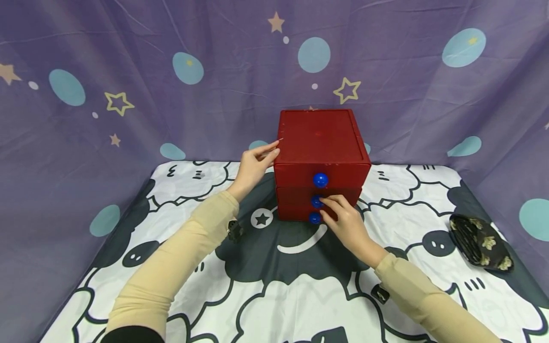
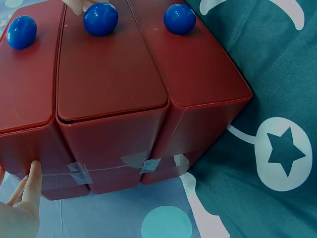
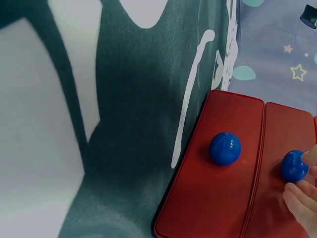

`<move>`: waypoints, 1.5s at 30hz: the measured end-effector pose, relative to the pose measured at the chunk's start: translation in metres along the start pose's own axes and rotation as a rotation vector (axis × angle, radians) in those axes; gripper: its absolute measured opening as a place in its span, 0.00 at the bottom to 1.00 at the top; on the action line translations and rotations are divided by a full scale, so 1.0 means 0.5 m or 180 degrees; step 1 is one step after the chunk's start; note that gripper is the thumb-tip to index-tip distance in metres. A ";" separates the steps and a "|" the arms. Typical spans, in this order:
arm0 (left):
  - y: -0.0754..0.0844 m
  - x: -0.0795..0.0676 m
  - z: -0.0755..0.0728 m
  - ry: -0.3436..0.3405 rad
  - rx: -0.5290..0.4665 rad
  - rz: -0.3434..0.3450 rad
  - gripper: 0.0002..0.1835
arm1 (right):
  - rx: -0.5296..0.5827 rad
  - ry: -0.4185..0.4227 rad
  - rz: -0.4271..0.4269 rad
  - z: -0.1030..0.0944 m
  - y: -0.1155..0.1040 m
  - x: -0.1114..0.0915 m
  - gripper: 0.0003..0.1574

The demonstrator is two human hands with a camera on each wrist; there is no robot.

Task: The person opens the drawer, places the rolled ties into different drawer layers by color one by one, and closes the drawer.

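Note:
A red three-drawer cabinet stands at the back of the table, with one blue round knob on each drawer. My left hand rests on the cabinet's left side near the top, fingers extended; the left wrist view shows its fingers against the side wall. At the middle drawer, my right hand has its fingertips and thumb around the middle knob. The top knob and bottom knob are untouched. A thin dark gap runs along one edge of the middle drawer front.
Clear tape is stuck across the cabinet's side. A dark folded bundle with pale flowers lies at the table's right edge. The cloth has a black-and-white sheep print. Behind the cabinet hangs a purple curtain with stars.

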State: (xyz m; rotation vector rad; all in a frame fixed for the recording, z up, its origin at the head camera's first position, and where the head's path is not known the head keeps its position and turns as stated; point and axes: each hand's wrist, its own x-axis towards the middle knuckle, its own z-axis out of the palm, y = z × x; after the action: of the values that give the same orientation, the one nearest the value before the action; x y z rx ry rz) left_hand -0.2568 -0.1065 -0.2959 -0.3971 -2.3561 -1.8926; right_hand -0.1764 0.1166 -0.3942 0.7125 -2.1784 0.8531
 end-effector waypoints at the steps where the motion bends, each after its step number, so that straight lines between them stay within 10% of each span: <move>1: 0.000 0.000 0.000 0.0006 -0.0001 0.0004 0.20 | 0.0006 -0.0001 0.0014 -0.001 0.000 -0.001 0.19; 21: 0.027 -0.012 0.001 -0.0007 0.0012 -0.0019 0.19 | 0.0075 -0.0138 0.0414 -0.005 0.004 -0.025 0.19; 33: -0.008 0.005 0.001 0.0018 0.0043 0.0067 0.19 | 0.0181 -0.0310 0.0716 0.007 0.010 -0.037 0.16; 45: 0.042 -0.025 0.004 0.0010 0.0055 -0.0036 0.19 | 0.0288 -0.0573 0.1081 0.026 0.008 -0.041 0.14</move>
State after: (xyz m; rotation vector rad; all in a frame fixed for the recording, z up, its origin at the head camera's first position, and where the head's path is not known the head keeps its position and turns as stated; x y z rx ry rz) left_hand -0.2393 -0.1019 -0.2792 -0.3796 -2.3761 -1.8749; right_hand -0.1715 0.1146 -0.4183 0.4827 -2.4791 1.1011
